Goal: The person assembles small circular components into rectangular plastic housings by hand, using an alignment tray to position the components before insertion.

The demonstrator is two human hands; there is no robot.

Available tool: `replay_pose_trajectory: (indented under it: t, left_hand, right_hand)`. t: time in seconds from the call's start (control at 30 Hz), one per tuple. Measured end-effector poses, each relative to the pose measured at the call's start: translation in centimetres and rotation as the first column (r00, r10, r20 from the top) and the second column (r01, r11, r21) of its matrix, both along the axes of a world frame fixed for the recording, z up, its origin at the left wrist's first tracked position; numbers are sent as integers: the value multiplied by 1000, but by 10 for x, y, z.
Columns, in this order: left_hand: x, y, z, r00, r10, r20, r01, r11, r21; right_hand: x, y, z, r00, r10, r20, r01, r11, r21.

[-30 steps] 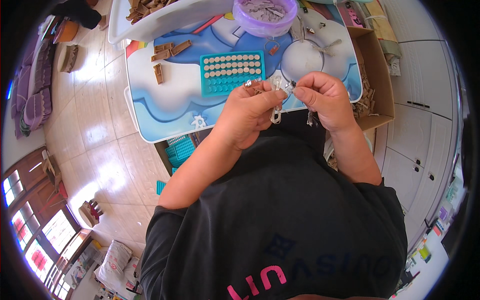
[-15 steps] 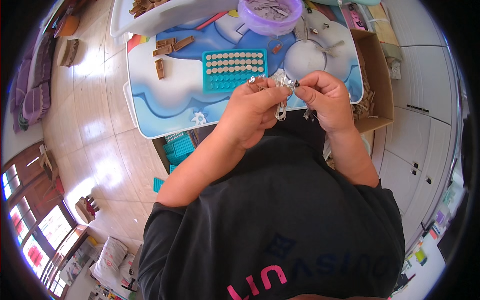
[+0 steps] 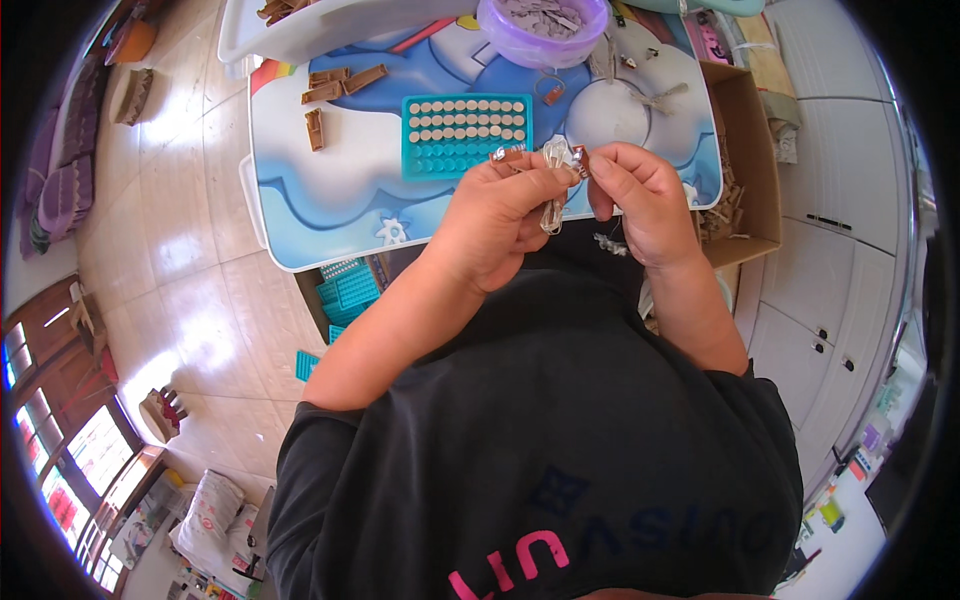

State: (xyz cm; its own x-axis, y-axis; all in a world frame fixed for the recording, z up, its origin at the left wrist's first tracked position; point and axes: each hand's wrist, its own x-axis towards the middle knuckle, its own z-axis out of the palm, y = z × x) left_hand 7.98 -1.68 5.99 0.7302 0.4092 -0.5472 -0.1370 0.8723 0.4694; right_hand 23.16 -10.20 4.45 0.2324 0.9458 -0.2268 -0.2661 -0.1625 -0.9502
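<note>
A brown piece [image 3: 581, 161] now shows at ten o'clock from the right hand [image 3: 648, 198], where dark silvery parts showed; the thready clump [image 3: 609, 244] at seven o'clock, upright before, now stretches sideways

Bare forearms [image 3: 385, 325] angled inward, left hand [image 3: 500, 215] curled, right hand [image 3: 652, 200] just beside it, fingers [image 3: 628, 157] bent, thumbs [image 3: 540, 184] nearly meeting
</note>
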Motion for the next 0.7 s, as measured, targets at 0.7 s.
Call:
replay_pose_trajectory:
  t: [0.7]
  left_hand:
    - [2,-1,-4,999,14,-38,-11,995,102]
  right_hand:
    - [-4,0,1,989,-102,-103,105,994,20]
